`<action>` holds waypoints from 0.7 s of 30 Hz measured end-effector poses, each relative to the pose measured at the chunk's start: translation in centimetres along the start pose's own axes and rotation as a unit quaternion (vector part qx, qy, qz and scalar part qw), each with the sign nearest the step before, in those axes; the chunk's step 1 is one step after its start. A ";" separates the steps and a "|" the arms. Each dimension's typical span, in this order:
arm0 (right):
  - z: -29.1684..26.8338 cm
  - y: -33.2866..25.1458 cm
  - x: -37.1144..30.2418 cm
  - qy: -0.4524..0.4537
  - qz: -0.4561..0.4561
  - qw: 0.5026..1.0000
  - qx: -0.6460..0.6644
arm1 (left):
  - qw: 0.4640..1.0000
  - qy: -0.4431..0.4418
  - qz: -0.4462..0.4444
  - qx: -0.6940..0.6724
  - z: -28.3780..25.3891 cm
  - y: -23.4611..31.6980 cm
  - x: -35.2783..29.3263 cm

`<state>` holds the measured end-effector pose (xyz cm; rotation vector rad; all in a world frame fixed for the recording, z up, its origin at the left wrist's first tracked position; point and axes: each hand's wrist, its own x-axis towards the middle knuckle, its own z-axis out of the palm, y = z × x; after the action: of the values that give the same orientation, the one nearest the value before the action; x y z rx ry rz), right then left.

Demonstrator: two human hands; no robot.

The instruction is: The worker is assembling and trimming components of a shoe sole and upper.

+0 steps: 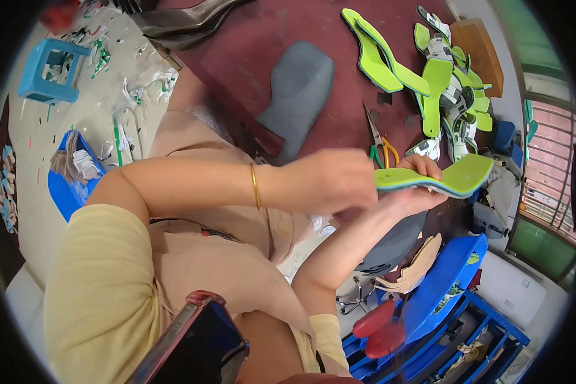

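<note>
My right hand (422,182) is closed round a lime-green sandal sole (464,176) with a raised curved heel end, held up over the maroon table's near side. Its fingers lie over the sole's middle, the palm underneath. My left hand (345,182), a gold bangle on its wrist, is curled into a fist at the sole's left end. This fist is blurred, and whatever its fingers hold is hidden. Just beyond the sole lie scissors (379,141) with one green and one orange handle. Farther off, two more green soles (381,57) rest crossed together.
Several green sandals with printed straps (454,96) are heaped at the table's right. A grey foot-shaped pad (301,89) lies on the maroon table (237,70). Blue stool (51,70), blue bin (77,173) and scraps are on the left floor; a blue rack (441,301) stands lower right.
</note>
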<state>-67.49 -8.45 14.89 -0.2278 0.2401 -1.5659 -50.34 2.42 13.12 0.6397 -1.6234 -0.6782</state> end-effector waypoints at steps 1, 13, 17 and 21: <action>-0.1 -0.6 0.2 0.026 0.002 0.999 0.021 | 0.997 -0.035 0.064 -0.009 0.7 0.3 -0.7; -0.2 1.4 -1.4 -0.177 0.155 0.967 0.094 | 0.998 -0.031 -0.062 -0.003 -1.1 -0.7 0.9; -0.2 2.3 -1.5 -0.181 0.145 0.970 0.077 | 0.993 -0.072 -0.080 0.039 -1.6 -0.9 1.2; -0.3 3.1 -1.7 -0.184 0.140 0.971 0.065 | 0.989 -0.110 -0.101 0.017 -2.0 -1.5 1.7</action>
<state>-64.59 -6.75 13.69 -0.3599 -0.1172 -1.2264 -48.56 -0.01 13.40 0.7825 -1.7912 -0.8967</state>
